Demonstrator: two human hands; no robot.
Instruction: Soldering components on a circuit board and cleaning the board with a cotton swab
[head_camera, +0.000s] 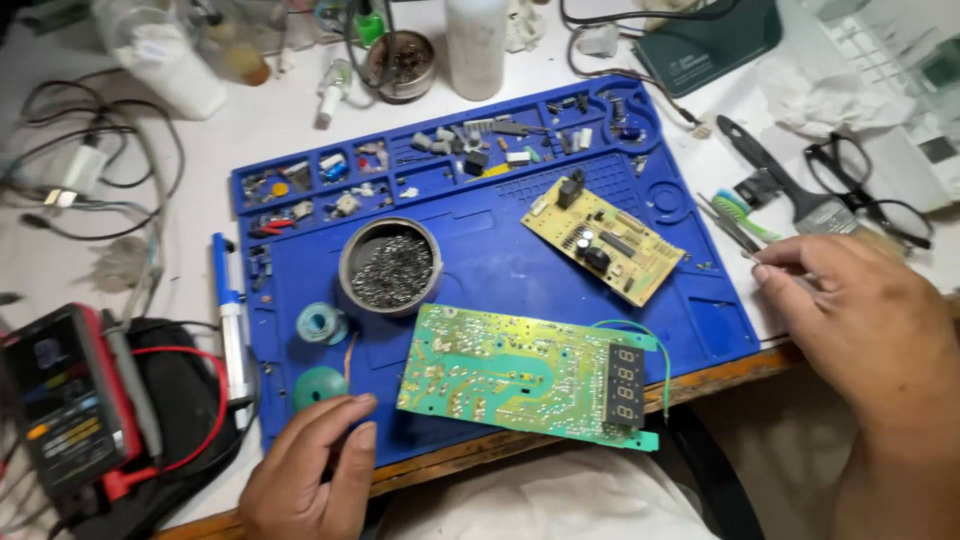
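A green circuit board (510, 375) with a digit display and a green wire lies solder side up on the blue work mat (490, 270), near its front edge. My left hand (310, 475) rests on the mat's front left corner, fingers apart, just left of that board and below a round teal lid (318, 386). My right hand (865, 325) is at the mat's right edge, its fingertips closing on metal tweezers (730, 228) on the white table. A smaller yellow circuit board (603, 238) lies component side up further back.
A round tin of metal wool (391, 266) and a solder spool (322, 324) sit on the mat; small parts fill its rear compartments. A multimeter (65, 400) with leads lies left, a desoldering pump (230, 315) beside the mat. Brush (790, 190), toothbrush (745, 212) and glasses (870, 190) lie right.
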